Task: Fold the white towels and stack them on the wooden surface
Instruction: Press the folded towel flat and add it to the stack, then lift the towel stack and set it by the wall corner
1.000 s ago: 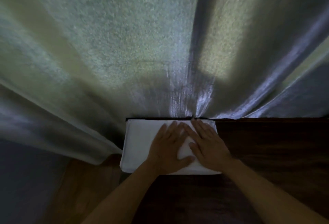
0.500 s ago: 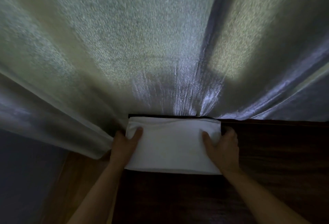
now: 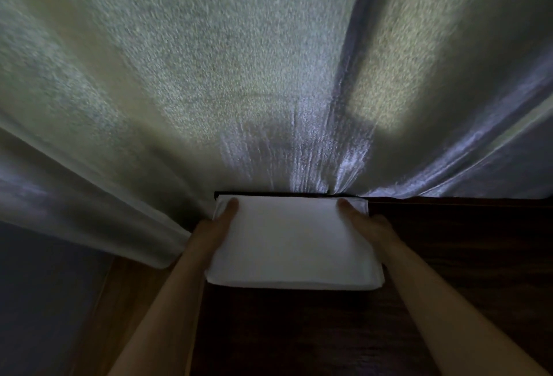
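In the head view, a folded white towel (image 3: 294, 245) is lying at the far edge of the dark wooden surface (image 3: 463, 271), right against the pale curtain (image 3: 209, 76) that is hanging behind it. It looks thick, with some layers showing at its near edge, so it may be more than one towel in a stack, but I cannot tell this for sure in the dim and blurred picture.

The towel is looking soft and light, not slippery, and not fragile at all. Being limp, it will probably sag or open if it is taken from one corner only, so I think the best hold is at the two short sides together, with fingers under the lowest layer and thumbs on top.

The left hand (image 3: 217, 226) is gripping the left side of the towel: the thumb is lying on the top near the far corner, and the other fingers are hidden at the side or under it. The right hand (image 3: 369, 223) is doing the same on the right side, thumb on top, fingers curled around the edge. Both hands are half closed on the cloth, not pressed flat. The near edge is throwing a shadow, so it may be a little raised, but this is not clear.
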Available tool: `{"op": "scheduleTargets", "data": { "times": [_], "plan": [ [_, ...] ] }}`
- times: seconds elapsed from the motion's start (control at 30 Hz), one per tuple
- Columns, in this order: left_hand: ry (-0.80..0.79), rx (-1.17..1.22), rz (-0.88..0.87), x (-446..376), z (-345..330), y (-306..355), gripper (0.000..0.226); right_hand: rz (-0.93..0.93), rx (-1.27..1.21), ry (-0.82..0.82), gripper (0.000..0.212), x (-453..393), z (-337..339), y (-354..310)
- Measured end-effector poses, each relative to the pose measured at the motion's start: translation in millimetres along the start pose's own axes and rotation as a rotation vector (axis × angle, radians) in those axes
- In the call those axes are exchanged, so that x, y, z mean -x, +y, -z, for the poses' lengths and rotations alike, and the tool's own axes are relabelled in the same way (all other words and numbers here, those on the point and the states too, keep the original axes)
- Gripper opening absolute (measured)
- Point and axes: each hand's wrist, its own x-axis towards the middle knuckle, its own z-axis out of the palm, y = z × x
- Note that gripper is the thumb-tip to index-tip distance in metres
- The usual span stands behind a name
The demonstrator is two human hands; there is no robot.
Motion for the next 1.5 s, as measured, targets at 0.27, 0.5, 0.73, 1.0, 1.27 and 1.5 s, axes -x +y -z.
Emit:
{"op": "scheduleTargets", "data": {
  "times": [0.27,0.5,0.73,1.0,1.27,1.5],
  "plan": [
    [-0.037,0.092,0.023,-1.9,-2.4,4.4,0.119,-0.044,0.032,0.105,0.143,2.3,-9.6,8.1],
    [-0.027,0.065,0.010,-0.6,-4.5,-0.2,0.124,-0.059,-0.015,0.092,0.148,3.1,-8.3,9.2],
    [-0.026,0.074,0.011,-1.8,-1.8,-0.8,0.123,-0.038,-0.040,0.060,0.133,1.5,-4.8,11.5],
    [-0.099,0.077,-0.020,0.0,4.6,-7.5,0.121,-0.083,-0.218,-0.124,0.089,-7.0,7.1,17.4],
    [-0.111,0.016,-0.069,20.6,13.2,-4.0,0.120,-0.007,-0.293,-0.085,0.091,8.6,8.8,28.5],
    [-0.122,-0.062,-0.131,67.8,17.6,24.4,0.117,0.081,-0.164,0.000,0.073,53.8,59.2,34.1]
  ]
}}
